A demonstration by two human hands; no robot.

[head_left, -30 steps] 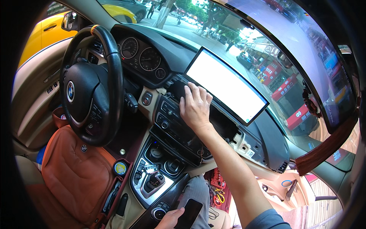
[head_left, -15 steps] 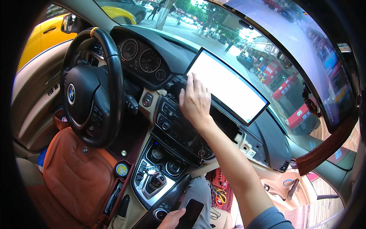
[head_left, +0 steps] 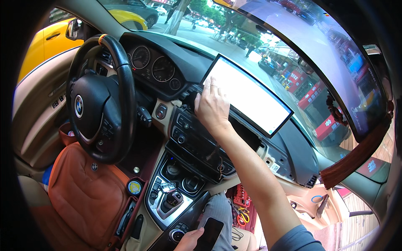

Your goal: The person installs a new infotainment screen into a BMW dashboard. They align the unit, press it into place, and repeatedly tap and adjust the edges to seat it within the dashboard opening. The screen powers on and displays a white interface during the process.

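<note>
A wide rectangular display screen (head_left: 249,99), glowing white in a black frame, stands tilted on the dashboard; a dark phone (head_left: 208,234) lies below

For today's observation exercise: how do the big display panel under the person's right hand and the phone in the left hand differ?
The display panel is large, wide and glowing white; the phone is small, narrow and dark. The right hand touches only the panel's left edge, while the left hand holds the phone low by the console. Both are flat rectangular screens.
</note>
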